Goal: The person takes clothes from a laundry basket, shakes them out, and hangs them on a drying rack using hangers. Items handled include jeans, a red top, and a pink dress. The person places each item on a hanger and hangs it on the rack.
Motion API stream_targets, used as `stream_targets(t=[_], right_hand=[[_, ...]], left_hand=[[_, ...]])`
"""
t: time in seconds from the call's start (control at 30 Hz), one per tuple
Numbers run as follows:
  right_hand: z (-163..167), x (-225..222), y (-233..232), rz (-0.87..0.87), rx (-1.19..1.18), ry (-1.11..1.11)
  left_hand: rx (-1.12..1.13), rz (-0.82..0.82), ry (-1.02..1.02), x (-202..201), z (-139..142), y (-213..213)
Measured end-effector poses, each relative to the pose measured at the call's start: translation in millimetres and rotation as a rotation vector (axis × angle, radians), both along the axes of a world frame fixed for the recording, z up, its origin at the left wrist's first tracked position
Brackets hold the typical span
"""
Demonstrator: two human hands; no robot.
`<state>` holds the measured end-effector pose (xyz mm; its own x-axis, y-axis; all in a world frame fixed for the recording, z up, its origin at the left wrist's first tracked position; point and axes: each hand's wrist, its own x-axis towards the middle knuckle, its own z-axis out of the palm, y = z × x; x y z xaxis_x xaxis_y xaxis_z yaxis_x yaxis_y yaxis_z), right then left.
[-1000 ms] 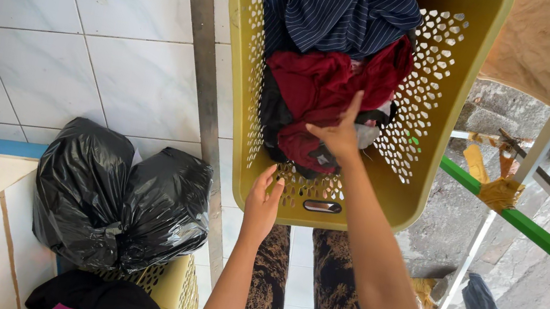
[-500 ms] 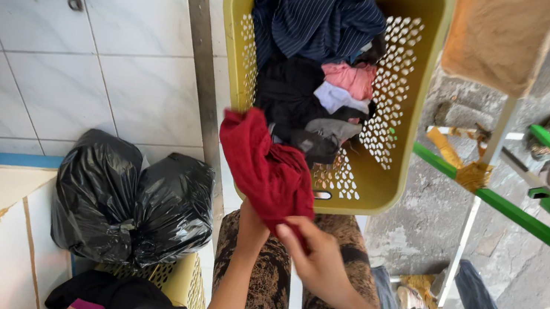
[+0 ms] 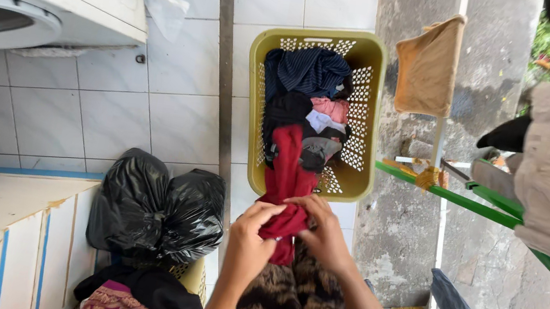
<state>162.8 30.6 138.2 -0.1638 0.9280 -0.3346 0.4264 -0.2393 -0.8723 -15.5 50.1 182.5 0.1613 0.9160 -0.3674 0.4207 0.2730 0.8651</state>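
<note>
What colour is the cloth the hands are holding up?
Dark red. The cloth hangs from both hands above the yellow-green basket, shown in the head view.

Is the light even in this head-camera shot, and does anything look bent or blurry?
Head view: the white tiled floor is in soft, even shade, while the bottom right corner is blown out by sun; the yellow-green plastic laundry basket and both hands, left and right, on the red garment are sharp; edges bow slightly from the wide lens.

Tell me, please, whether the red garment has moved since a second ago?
Yes. The red garment has come out of the yellow basket, toward the person; both hands, left hand and right hand, grip it.
</note>
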Motion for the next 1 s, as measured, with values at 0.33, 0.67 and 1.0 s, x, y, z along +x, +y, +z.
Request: stream_targets(t=[0.33,0.67,1.0], right_hand=[[113.7,52.2,21.6,-0.062,0.323,-0.126],[248.9,5.3,39.7,0.215,0.719,-0.223],[241.0,5.4,41.1,-0.084,0.858,-0.15]], left_hand=[[0.673,0.176,0.48,-77.6,119.6,8.8],[0.452,0.279,-0.385,-32.5,153.4,12.5],[0.737,0.107,0.435,-39.1,174.5,21.6]])
